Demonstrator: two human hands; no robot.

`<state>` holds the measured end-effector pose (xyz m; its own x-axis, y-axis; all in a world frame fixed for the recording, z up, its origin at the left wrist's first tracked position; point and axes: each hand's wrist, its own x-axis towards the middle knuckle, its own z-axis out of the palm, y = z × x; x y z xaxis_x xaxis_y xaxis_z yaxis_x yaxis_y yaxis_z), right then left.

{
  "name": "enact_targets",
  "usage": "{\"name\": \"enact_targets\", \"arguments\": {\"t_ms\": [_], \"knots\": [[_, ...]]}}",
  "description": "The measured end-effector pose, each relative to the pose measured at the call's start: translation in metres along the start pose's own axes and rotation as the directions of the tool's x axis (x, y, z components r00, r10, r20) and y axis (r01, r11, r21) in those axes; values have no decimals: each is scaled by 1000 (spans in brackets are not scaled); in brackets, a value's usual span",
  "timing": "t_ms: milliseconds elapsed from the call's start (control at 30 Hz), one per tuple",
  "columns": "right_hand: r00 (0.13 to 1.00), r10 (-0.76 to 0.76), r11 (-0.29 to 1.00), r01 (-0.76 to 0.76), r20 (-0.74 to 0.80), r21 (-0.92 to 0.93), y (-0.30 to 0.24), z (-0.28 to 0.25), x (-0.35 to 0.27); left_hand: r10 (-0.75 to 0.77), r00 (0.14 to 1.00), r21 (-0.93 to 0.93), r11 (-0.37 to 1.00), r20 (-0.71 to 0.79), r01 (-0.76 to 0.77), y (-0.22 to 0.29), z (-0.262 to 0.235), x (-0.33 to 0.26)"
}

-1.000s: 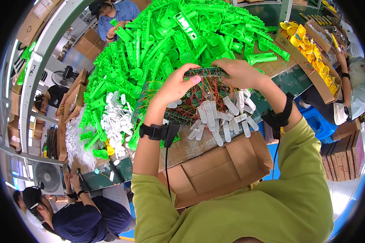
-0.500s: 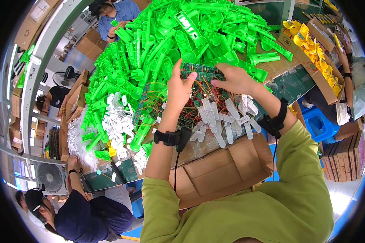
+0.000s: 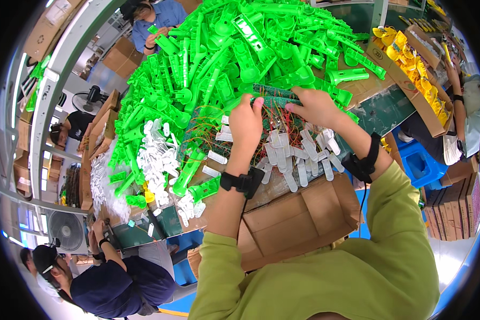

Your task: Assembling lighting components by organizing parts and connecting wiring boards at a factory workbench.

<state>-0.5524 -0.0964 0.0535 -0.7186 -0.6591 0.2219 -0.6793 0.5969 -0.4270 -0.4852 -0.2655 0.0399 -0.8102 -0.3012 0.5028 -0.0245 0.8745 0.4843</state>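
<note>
A long green circuit board [image 3: 276,101] with thin red and yellow wires is held up between my two hands, over the pile's near edge. My left hand [image 3: 246,121] closes on its left end, thumb on top. At the right end my right hand [image 3: 316,106] grips it with thumb and fingers. Another board strip shows just behind it. Below lie tangled wires [image 3: 205,140] and several flat white plastic pieces [image 3: 278,152], some apparently joined to the wires. My fingertips are partly hidden behind the board.
A large heap of green plastic shells [image 3: 213,58] rises beyond my hands. Small white parts [image 3: 157,160] lie left. An open cardboard box [image 3: 282,229] sits before me, and a box of yellow parts [image 3: 418,80] stands right. Co-workers are at the left, far left and right.
My left hand has moved right and slightly down, and its raised index finger has folded onto the board. The board has shifted right. White pieces left of my hand have come into sight.
</note>
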Motion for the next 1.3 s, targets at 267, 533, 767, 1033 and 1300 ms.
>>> {"name": "enact_targets", "arguments": {"t_ms": [267, 533, 767, 1033, 1300], "knots": [[997, -71, 997, 71, -9, 5, 9, -18, -7, 7, 999, 92, 996, -34, -4, -9, -15, 4], [994, -110, 990, 110, 2, 84, 2, -14, 0, 138, 981, -271, 958, 137, -97, -4, -18, 20], [997, -36, 998, 33, -62, -57, -1, 10, 2, 1, 1000, 35, 999, -2, -1, 13, 13, 19], [1000, 10, 982, -12, 13, 189, 9, -5, 4, 207, 975, -369, 903, -78, -221, -9, -13, 17], [983, -185, 933, 181, -18, 312, -3, -10, 9, 103, 920, -642, 745, 378, 181, 1, -14, 15]]}}
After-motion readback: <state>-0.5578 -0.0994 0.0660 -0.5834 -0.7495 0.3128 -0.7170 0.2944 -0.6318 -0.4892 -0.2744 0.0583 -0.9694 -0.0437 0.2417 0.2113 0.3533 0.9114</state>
